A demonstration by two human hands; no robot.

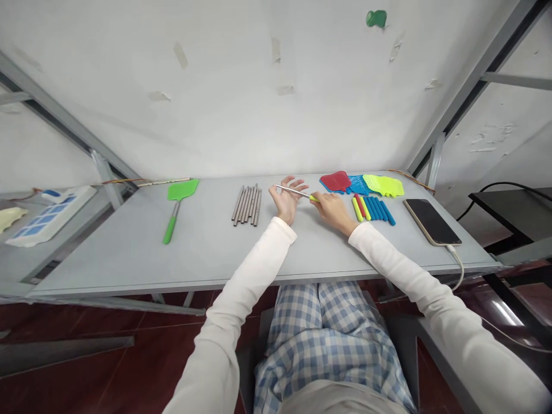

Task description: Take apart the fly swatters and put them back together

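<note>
My right hand [335, 210] is closed round a yellow-green handle [314, 198] with a thin metal rod [293, 190] sticking out of it to the left. The rod's far end lies across my left hand [287, 201], by the thumb. That hand is palm up with its fingers spread, not wrapped round the rod. Left of it several metal telescopic rods [247, 205] lie side by side. Right of my right hand are loose handles, several blue ones [379, 210], yellow ones [357, 208] and a red one [360, 205].
Behind the handles lie flat fly swatter heads: red [336, 181], blue [357, 184] and yellow [384, 186]. A whole green fly swatter [175, 210] rests at the left. At the right a phone [432, 222] has a white cable plugged in. A white wall stands behind the grey table [207, 253].
</note>
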